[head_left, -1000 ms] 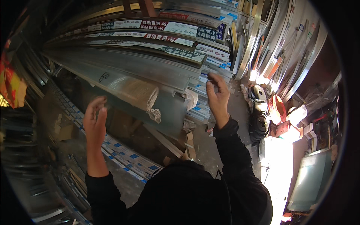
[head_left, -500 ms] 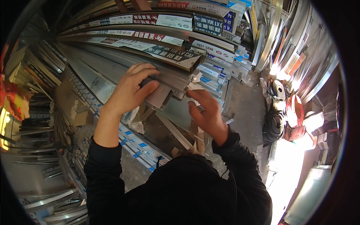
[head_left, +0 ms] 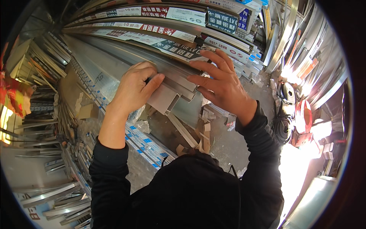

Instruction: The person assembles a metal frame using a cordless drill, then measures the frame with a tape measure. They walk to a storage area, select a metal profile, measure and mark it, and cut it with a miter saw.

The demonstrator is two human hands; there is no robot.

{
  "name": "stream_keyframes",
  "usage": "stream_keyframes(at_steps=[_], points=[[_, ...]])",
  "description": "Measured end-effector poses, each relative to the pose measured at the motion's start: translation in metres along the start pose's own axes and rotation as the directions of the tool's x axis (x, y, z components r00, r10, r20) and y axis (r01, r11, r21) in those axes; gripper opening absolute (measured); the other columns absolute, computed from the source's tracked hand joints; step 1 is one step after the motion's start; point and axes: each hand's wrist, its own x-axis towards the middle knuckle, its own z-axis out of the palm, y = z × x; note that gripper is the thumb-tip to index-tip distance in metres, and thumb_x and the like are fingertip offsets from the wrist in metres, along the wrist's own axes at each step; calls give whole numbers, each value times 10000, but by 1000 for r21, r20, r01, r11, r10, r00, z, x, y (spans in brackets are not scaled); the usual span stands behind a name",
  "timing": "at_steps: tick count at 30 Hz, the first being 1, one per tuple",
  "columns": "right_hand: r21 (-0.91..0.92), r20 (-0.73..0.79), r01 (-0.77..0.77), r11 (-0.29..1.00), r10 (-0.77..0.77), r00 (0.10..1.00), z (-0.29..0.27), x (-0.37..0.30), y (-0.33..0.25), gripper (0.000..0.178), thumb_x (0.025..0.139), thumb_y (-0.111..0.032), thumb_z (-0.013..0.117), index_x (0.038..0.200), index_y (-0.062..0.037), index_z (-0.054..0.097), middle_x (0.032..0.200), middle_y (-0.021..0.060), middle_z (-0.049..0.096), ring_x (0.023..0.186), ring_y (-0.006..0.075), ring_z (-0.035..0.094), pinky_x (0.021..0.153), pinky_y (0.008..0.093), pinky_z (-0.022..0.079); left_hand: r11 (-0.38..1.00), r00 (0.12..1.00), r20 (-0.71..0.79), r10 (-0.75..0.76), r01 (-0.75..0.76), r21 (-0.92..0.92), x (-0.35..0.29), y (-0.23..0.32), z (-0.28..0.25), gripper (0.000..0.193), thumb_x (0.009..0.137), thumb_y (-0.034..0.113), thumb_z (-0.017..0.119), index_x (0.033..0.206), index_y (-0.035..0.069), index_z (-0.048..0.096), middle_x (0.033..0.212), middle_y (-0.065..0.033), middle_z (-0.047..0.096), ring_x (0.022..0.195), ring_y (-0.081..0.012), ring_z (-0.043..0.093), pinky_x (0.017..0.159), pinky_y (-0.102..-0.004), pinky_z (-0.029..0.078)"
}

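Note:
My left hand (head_left: 133,87) is closed over the edge of a grey aluminium profile (head_left: 164,98), its thumb and curled fingers on the metal. The hollow cut end of this profile points toward me. Just right of it, my right hand (head_left: 227,82) has its fingers spread at the ends of the stacked profiles. Its fingertips reach the end of a profile with a printed dark green and white wrapper (head_left: 173,47) and the bare metal below. Whether they press on either cannot be told.
More wrapped profiles (head_left: 187,16) lie stacked at the far side. Blue-and-white taped lengths (head_left: 146,147) run along the floor at left. Cardboard scraps (head_left: 206,137) lie below my hands. At right are black coils (head_left: 282,129), a red roll (head_left: 303,116) and leaning metal strips (head_left: 320,72).
My right hand has moved up and right from below the profile ends, and its fingers have spread. My left hand keeps its hold on the profile. The view has shifted slightly.

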Motion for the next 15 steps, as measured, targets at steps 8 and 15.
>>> stream_keyframes(at_steps=[8, 15], points=[[139, 85, 51, 989, -64, 994, -3, 13, 10, 364, 710, -100, 769, 1070, -134, 722, 1035, 31, 701, 1140, 272, 588, 1114, 528, 336, 999, 998, -53, -23, 22, -35, -2, 0, 3, 280, 926, 209, 670, 776, -18, 603, 795, -132, 579, 786, -331, 571, 690, -397, 460], [273, -56, -47, 961, 64, 996, 4, 20, 9, 375, 691, -117, 770, 1058, -68, 718, 984, 113, 695, 1003, 326, 629, 956, 440, 471, 946, 962, -81, -261, 238, -220, -5, 8, 1, 219, 857, 157, 749, 964, 16, 619, 839, -107, 621, 821, -279, 593, 683, -358, 481]])
